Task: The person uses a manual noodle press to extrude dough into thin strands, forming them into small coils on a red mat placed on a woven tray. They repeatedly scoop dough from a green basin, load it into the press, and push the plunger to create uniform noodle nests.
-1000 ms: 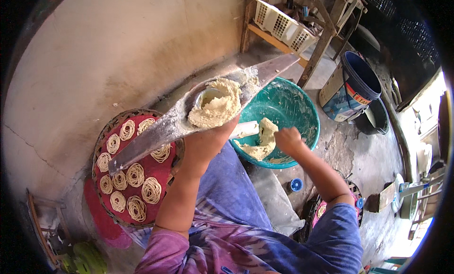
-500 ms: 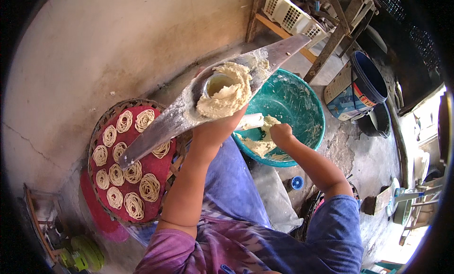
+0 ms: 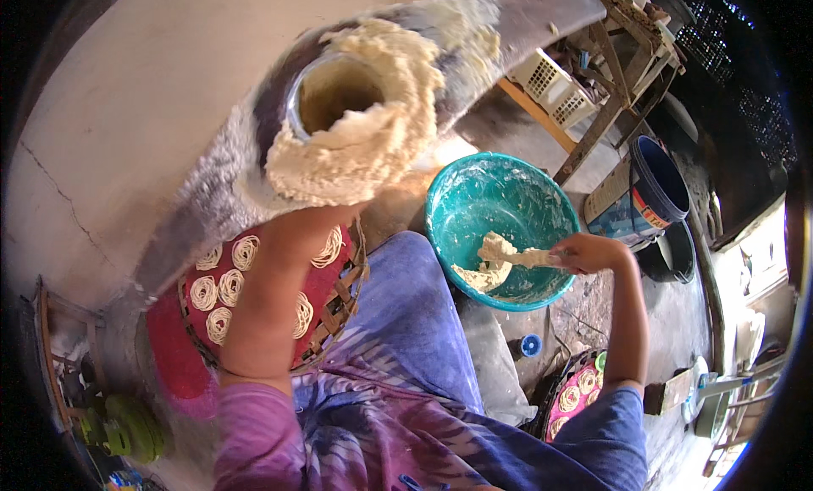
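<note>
High on the left, my left hand [image 3: 332, 217] holds up a long press board [image 3: 542, 19] from below; its fingers are hidden behind the board. Around the round opening of the board's metal tube [image 3: 294, 110] sits a thick ring of pale, sticky dough [image 3: 398, 148]. The tube looks hollow, with some dough inside. At the right rim of a teal basin [image 3: 542, 186], my right hand [image 3: 590, 254] is closed on the handle of a dough-coated spatula [image 3: 533, 258]. Its far end touches a lump of dough [image 3: 487, 275] low in the basin.
Below my left arm lies a woven basket [image 3: 343, 309] with red cloth and coiled dough strands [image 3: 230, 288]. A second tray of coils [image 3: 569, 398] sits near my right elbow. A paint bucket [image 3: 622, 199], dark pail [image 3: 669, 254] and blue cap [image 3: 530, 345] stand right. A wall [image 3: 152, 93] rises left.
The press board has come up and left, closer to my view. My right hand has moved right to the basin's rim, and the spatula now points left into the dough.
</note>
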`<action>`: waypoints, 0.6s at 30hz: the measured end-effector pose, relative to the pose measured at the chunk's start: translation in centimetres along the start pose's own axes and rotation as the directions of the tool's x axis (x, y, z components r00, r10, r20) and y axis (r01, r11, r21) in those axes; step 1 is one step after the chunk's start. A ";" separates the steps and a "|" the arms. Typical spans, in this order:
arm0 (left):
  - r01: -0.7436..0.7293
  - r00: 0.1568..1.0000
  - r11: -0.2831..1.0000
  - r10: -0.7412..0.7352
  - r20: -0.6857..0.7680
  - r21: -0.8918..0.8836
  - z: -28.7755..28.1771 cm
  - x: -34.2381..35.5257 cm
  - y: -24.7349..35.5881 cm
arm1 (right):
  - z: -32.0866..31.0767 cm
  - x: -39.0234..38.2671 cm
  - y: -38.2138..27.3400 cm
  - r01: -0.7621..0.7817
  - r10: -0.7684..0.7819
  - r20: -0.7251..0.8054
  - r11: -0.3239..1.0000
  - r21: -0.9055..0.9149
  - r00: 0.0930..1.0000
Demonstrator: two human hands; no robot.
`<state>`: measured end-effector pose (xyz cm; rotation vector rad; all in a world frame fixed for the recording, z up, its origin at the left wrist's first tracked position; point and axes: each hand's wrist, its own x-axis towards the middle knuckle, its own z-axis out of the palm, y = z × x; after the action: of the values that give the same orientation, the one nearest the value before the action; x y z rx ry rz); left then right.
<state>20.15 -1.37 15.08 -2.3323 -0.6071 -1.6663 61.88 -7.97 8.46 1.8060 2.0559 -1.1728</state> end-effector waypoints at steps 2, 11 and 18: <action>0.003 0.992 1.000 -0.003 0.128 0.003 -2.0 1.4 -0.8 | -1.1 -4.5 -3.1 0.122 -0.118 -0.040 0.983 0.140 0.992; -0.014 0.912 0.972 -0.083 0.401 0.234 -6.9 -1.3 -0.9 | -0.2 -3.2 -15.1 0.441 -0.590 0.034 0.639 0.631 0.806; 0.076 0.850 0.902 -0.281 0.446 0.424 -10.6 -2.8 0.0 | 0.1 -3.8 -24.4 0.331 -0.804 -0.447 0.577 -0.747 0.392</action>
<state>10.31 -6.19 16.05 -2.4397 -1.1744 -0.8536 40.99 -10.01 21.41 1.3139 3.2507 0.3940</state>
